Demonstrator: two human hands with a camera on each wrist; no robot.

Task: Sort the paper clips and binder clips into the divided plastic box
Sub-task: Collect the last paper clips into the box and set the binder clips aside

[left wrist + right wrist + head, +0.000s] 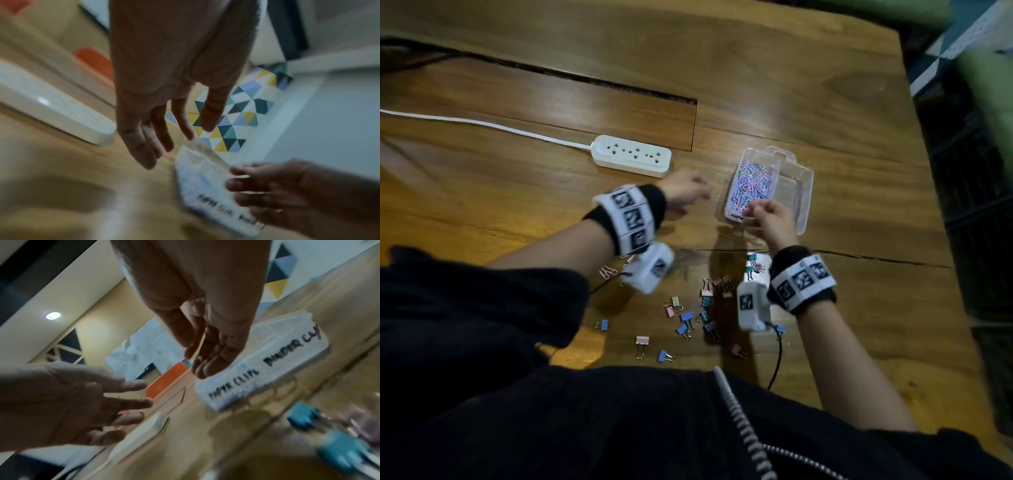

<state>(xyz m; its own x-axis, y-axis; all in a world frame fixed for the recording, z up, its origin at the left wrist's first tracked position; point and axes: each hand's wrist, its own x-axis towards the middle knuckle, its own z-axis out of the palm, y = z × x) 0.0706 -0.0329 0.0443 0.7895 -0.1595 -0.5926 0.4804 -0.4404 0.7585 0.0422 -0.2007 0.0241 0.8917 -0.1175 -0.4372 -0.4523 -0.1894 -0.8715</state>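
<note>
Now we hover right hand [768,214], fingers relaxed, empty, above box [803,192] paper-clip side, centre-right; left hand [685,188] spread, empty; binder clips [690,320] unsorted below.

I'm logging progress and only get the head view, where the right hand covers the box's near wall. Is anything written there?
Observer: Yes. The right wrist view shows the divided plastic box marked PAPER CLIPS on the left and BINDER CLIPS on the right.
Operator: Is the right hand holding a clip?
Observer: No. The right hand hangs over the PAPER CLIPS label with loosely straight fingers and nothing in its grip.
Operator: And the left hand?
Observer: The left hand has its fingers spread and straight.
</note>
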